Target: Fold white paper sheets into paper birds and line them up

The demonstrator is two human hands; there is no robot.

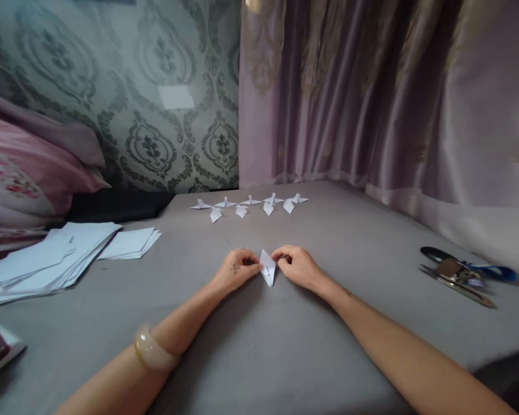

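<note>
A small piece of white paper (267, 268), folded into a narrow diamond, stands between my two hands near the middle of the grey surface. My left hand (237, 269) pinches its left edge with thumb and fingers. On the opposite side, my right hand (300, 267) has its thumb and fingertips closed at the right edge. A slit or fold line runs down the paper's middle. Beyond the hands, several folded white paper birds (251, 200) stand in a row, with several diamond-shaped folded papers (241, 212) just in front of them.
Stacked white sheets (47, 259) lie at the left, beside smaller paper squares (130, 242). Scissors with a blue handle (495, 271) and a pointed tool (458, 286) rest at the right. A black folded item (121, 204) sits back left. Curtains (350, 98) border the grey surface (328, 357).
</note>
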